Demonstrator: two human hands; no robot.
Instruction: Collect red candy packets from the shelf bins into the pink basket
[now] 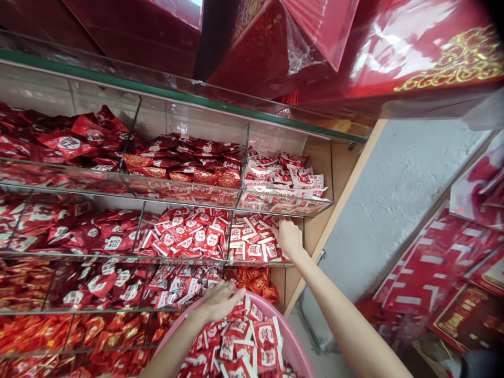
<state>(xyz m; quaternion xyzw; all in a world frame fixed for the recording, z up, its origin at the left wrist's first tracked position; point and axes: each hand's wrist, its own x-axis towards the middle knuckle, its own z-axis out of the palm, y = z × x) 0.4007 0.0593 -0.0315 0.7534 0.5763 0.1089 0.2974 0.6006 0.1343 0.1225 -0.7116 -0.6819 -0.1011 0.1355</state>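
My right hand reaches into the right compartment of the second glass shelf and rests among red-and-white sachets; its fingers are buried in the pile. My left hand lies on a heap of the same red-and-white packets in a pink plastic basin held low in front of me, fingers curled down over the packets. Whether either hand grips a packet is hidden.
Glass shelves split into compartments hold several kinds of red sachets. Large red gift boxes with gold trim sit on top. A grey wall stands right of the wooden shelf side, with red packaged goods beyond.
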